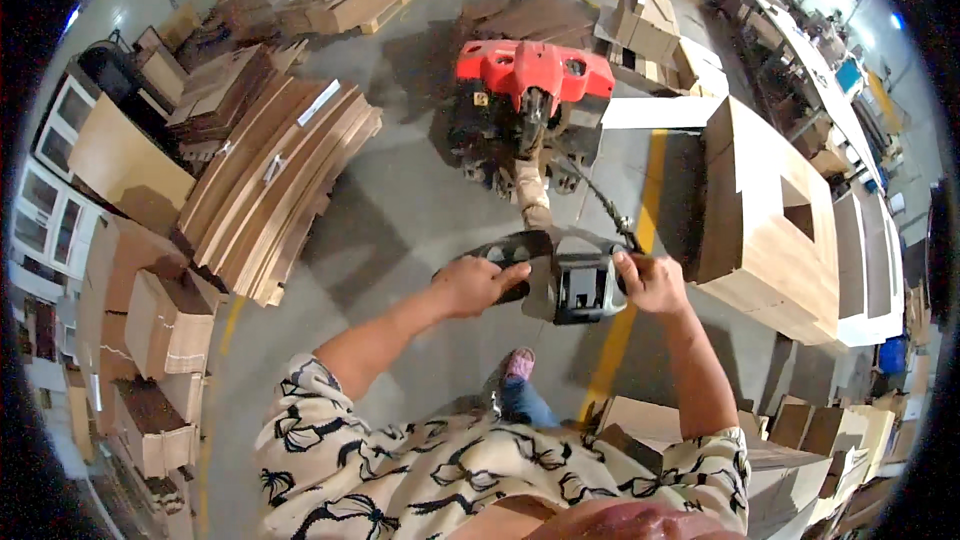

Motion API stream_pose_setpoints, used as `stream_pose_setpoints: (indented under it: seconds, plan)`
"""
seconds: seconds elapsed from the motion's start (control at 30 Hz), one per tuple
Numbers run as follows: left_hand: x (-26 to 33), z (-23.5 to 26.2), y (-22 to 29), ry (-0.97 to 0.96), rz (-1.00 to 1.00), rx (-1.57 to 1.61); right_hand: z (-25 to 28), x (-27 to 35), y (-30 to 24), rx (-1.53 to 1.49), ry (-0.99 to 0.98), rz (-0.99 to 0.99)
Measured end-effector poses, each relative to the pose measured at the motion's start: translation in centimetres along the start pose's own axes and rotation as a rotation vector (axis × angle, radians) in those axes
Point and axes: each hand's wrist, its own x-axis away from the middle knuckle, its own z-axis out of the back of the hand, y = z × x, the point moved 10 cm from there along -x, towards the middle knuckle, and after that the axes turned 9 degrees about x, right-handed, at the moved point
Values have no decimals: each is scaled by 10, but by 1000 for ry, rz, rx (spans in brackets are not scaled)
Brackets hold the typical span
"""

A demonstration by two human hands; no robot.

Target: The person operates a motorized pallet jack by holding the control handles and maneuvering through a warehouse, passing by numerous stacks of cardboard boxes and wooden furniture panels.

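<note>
A red pallet jack (pixel 533 72) stands on the concrete floor ahead of me, its tiller reaching back to a black loop handle (pixel 572 281) with a control box in the middle. My left hand (pixel 478 284) grips the left side of that handle. The handle's right side is held by my right hand (pixel 651 281), beside a thin black cable. One foot in a pink shoe (pixel 519 364) shows below the handle.
A fanned stack of flat cardboard sheets (pixel 280 175) lies to the left. A large cardboard box with a cut-out (pixel 775 220) stands to the right, beside a yellow floor line (pixel 640 230). More boxes (pixel 160 340) crowd the left edge and lower right.
</note>
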Motion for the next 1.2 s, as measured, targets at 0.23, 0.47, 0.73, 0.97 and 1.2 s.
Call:
stream_pose_setpoints:
  seconds: [0.23, 0.47, 0.73, 0.97, 1.2]
  plan:
    - [-14, 3, -22, 55, -69, -21, -10, -10, -7, -5, -28, 0]
    - [-6, 38, -2, 166, -255, -23, -13, -39, -17, 32, -67, -18]
    - [-19, 28, 2, -29, -6, 254, 7, -52, 3, 34, -100, -48]
    - [-27, -38, 6, -182, 25, 350, -9, -23, 35, 43, -126, -39]
    - [-42, -57, 19, -151, 48, 373, -5, -35, 57, 209, -120, 5]
